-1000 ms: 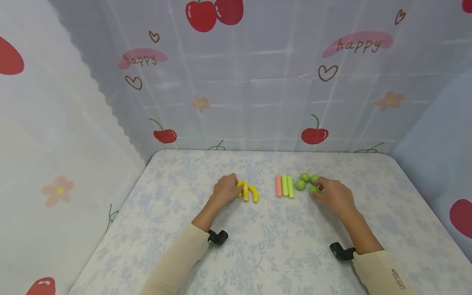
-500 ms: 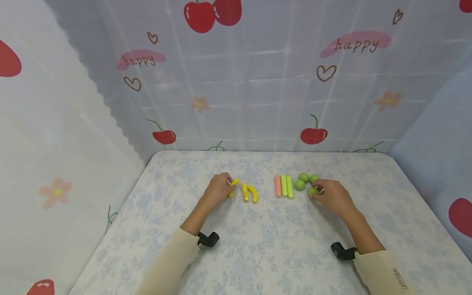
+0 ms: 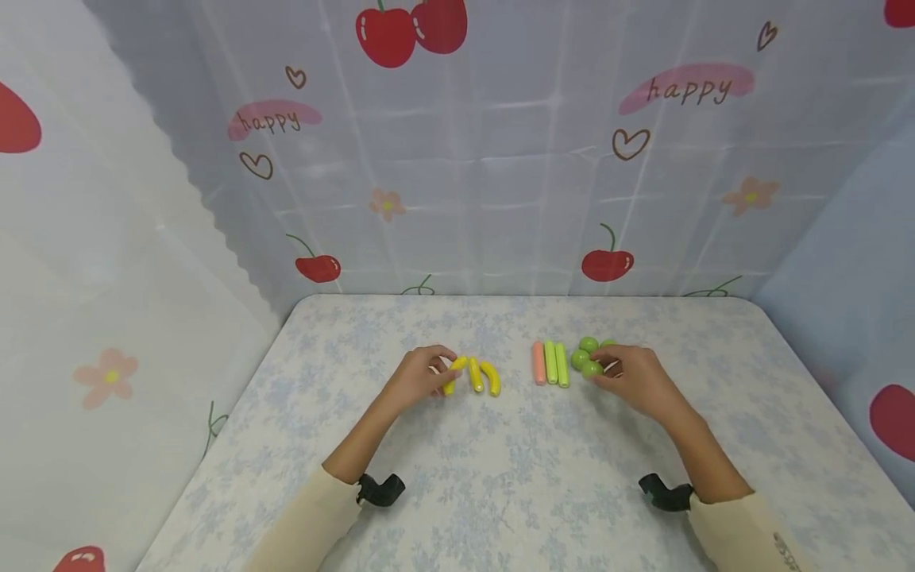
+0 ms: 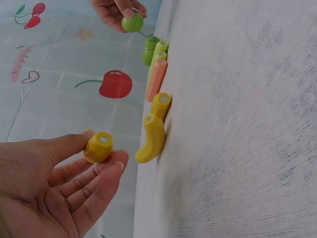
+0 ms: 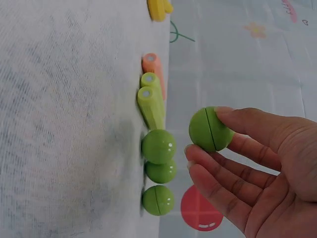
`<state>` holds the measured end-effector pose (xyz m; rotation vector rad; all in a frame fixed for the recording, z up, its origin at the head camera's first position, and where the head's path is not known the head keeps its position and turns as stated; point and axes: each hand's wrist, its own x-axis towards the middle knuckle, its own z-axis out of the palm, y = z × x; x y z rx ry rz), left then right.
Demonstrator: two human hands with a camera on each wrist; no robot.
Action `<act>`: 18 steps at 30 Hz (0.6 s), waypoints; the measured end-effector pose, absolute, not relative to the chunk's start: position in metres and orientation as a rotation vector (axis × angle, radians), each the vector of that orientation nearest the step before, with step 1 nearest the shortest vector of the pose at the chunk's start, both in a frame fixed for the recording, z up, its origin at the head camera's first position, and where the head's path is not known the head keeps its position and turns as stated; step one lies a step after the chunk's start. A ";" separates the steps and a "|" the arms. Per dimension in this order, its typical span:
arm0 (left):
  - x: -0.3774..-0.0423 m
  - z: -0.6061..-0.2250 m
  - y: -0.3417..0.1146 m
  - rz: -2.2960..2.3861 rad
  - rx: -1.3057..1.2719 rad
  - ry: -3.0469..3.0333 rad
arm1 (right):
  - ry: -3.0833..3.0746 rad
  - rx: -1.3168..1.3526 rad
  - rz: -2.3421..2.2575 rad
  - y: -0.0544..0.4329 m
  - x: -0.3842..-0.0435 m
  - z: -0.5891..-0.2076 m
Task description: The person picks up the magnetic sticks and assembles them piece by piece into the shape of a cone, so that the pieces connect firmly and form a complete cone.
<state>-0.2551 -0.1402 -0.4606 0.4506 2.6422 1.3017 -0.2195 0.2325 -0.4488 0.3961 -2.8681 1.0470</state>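
My left hand (image 3: pixel 422 377) pinches a small yellow toy banana (image 4: pixel 100 147) between thumb and fingers, raised off the table in the left wrist view. Just to its right lie two more toy bananas (image 3: pixel 491 379), side by side. At the right, thumb and fingers of my right hand (image 3: pixel 639 380) hold a glossy green ball (image 5: pixel 210 130) with a dark seam, lifted clear of the table. Three similar green balls (image 5: pixel 158 147) rest on the table close by, one partly hidden by the hand in the head view.
Between the bananas and balls, a pinkish-orange stick (image 3: pixel 539 364) and two light green sticks (image 3: pixel 551 362) lie in a row. The table (image 3: pixel 500 477) has a pale blue floral cover. A cherry-printed curtain (image 3: pixel 486 175) hangs behind it.
My left hand has drawn one banana leftward from the other two, then tilted it slightly back toward them. My right hand has moved its green ball left, toward the other balls.
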 end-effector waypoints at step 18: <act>-0.216 -0.469 -0.125 1.503 0.510 2.351 | -2.730 0.641 1.260 0.191 -0.205 -0.449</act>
